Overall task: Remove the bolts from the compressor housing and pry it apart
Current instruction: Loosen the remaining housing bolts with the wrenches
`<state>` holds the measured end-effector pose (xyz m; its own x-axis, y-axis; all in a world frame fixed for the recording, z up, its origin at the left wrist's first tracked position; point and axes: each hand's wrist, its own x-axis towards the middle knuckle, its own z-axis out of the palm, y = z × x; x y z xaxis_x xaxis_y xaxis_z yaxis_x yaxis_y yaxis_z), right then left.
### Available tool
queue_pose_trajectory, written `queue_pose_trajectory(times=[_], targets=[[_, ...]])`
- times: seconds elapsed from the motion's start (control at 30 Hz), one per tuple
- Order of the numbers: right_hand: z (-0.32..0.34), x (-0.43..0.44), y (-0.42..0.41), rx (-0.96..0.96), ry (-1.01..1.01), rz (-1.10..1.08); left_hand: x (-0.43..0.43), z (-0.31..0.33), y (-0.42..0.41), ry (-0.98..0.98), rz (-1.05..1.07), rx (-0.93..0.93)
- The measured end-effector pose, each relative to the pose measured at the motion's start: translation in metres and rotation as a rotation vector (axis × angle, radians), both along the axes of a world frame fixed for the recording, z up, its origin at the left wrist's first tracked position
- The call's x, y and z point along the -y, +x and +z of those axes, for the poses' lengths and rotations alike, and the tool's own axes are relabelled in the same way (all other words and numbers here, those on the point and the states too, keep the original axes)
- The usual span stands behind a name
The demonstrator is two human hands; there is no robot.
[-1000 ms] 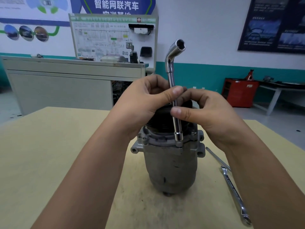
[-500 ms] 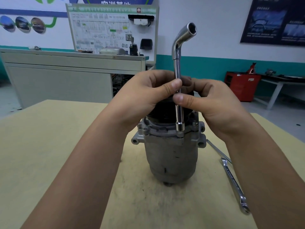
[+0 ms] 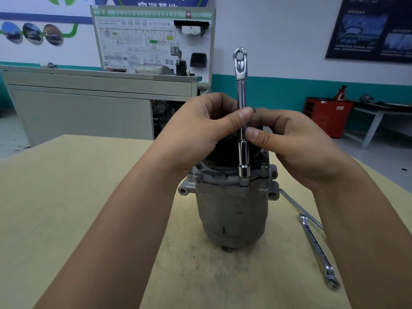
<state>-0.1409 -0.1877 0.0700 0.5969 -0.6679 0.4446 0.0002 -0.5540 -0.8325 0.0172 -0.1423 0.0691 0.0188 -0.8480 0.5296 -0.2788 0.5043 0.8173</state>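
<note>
Compressor housing (image 3: 231,215) stands upright at mid counter (image 3: 66,197), with its long axis vertical. The body is a dull grey cast-metal cylinder, rough and scuffed, with dark nicks on the front face. A wider flange caps the body. A rounded lug with a bored hole sticks out at the left (image 3: 184,190) and another at the right (image 3: 273,195). A black round part (image 3: 220,152) sits above the flange, mostly hidden behind the hands.

Socket wrench (image 3: 242,97) is a polished chrome, slim round shaft, standing near vertical. Its lower socket end sits on the front edge of the flange, and whatever it covers is hidden inside it. The upper end is bent, with its open oval mouth turned toward the camera.

Left hand (image 3: 200,130) has its fingers curled behind the shaft and the thumb pressed on the front, pinching it about mid length. Right hand (image 3: 296,148) pinches the same shaft just below, with its thumb tip on the front and its fingers wrapped behind. The two thumbs sit close, one above the other.

The counter top is pale yellow and matte, with grey smudges around the housing base. A flat chrome spanner (image 3: 316,248) lies to the right of the housing, apart from it, with its ring end nearest the camera. A thin metal bar (image 3: 298,208) lies just beyond it, partly covered by the right forearm.
</note>
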Motion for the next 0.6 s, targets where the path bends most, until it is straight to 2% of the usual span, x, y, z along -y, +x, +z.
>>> queue_pose_trajectory(times=[0.33,0.6], targets=[[-0.0006,-0.0062,0.0064,0.026,-0.030,-0.100,0.0011,0.0006,-0.0026,0.001,0.046,-0.037],[-0.0015,-0.0044,0.0054,0.064,0.013,-0.067,-0.0027,0.0013,0.0000,-0.001,-0.073,-0.009]])
